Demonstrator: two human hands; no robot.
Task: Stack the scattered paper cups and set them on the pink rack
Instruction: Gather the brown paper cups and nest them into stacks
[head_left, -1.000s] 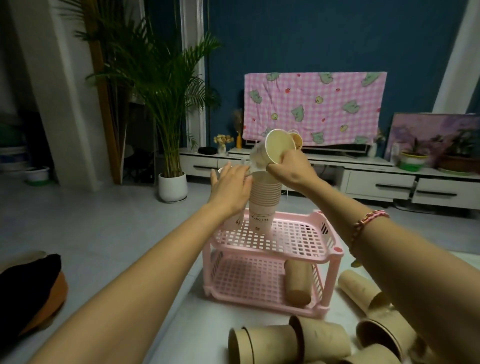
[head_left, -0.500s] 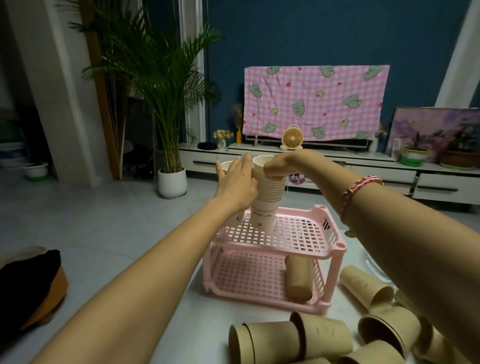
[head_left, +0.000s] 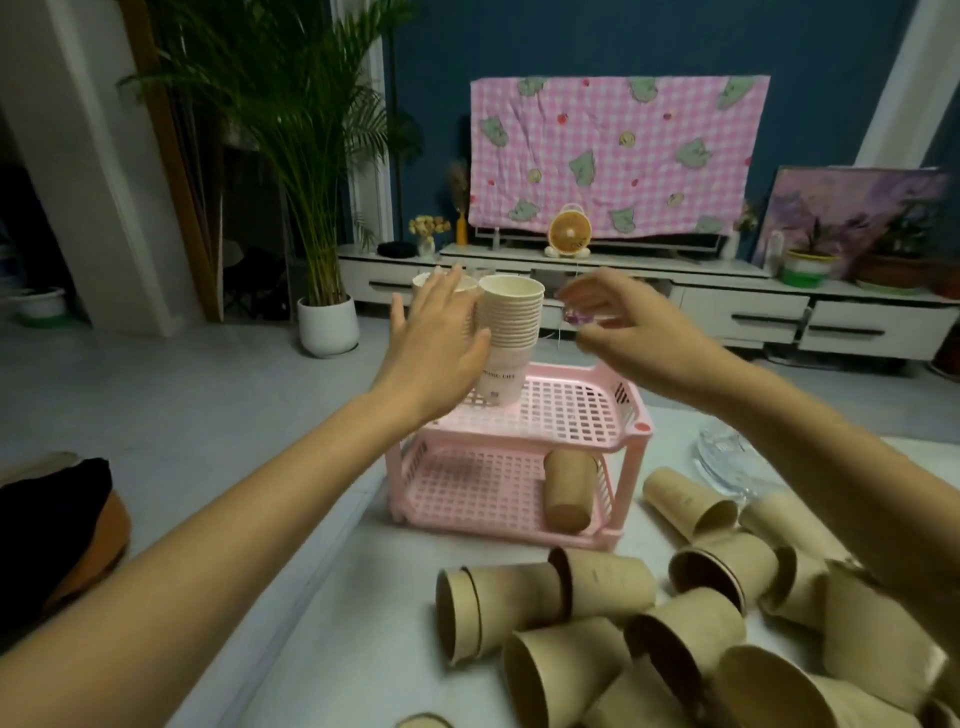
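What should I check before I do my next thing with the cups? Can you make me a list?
1. The tall stack of white paper cups stands upright on the top shelf of the pink plastic rack: ok.
2. The left hand is open beside that stack and grips nothing: ok.
3. The right hand is open, empty and apart from the stack: ok.
4. The loose brown paper cups in front of the rack are stacked: not ok, they lie scattered on their sides.
5. The single brown paper cup on the lower shelf stands upright: not ok, it lies on its side.
6. The second white cup behind the left hand stands steady: cannot tell, mostly hidden.
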